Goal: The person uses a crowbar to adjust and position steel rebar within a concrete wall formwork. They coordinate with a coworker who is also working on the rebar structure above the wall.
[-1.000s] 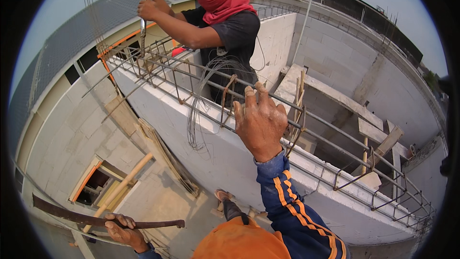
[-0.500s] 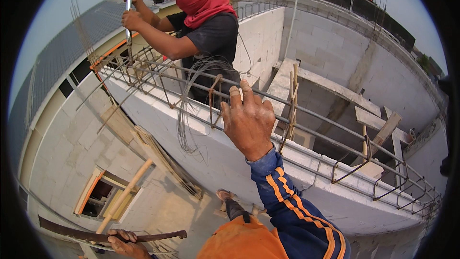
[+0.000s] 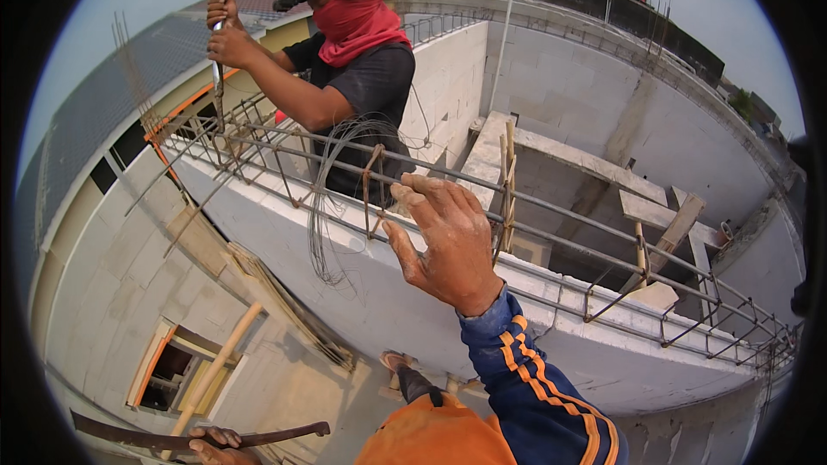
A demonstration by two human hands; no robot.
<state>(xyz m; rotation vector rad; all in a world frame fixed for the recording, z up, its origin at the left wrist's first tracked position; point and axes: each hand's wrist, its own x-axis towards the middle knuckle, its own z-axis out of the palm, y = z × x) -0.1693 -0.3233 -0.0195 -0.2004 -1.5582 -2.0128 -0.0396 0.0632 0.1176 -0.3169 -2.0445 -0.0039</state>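
Observation:
My right hand (image 3: 450,241) is at the steel rebar cage (image 3: 560,222) along the top of the white block wall. Its fingers are bent and apart over the bars, the thumb held away from them, and nothing shows in its grip. Low on the left, my left hand (image 3: 217,445) closes round a long, dark brown, slightly curved bar (image 3: 280,436) with a small hooked end. Beside my right hand, a loose bundle of thin tie wire (image 3: 320,220) hangs over the cage.
Across the wall a co-worker (image 3: 366,77) with a red face cloth grips a silver-handled tool (image 3: 219,43) upright on the cage's far left end. Planks (image 3: 594,162) span the room behind. Below left are a wooden pole (image 3: 211,370) and a window frame (image 3: 177,366).
My right hand has tilted over, its fingers lower and the thumb now spread out. The co-worker's tool has become more upright. The whole view has shifted slightly.

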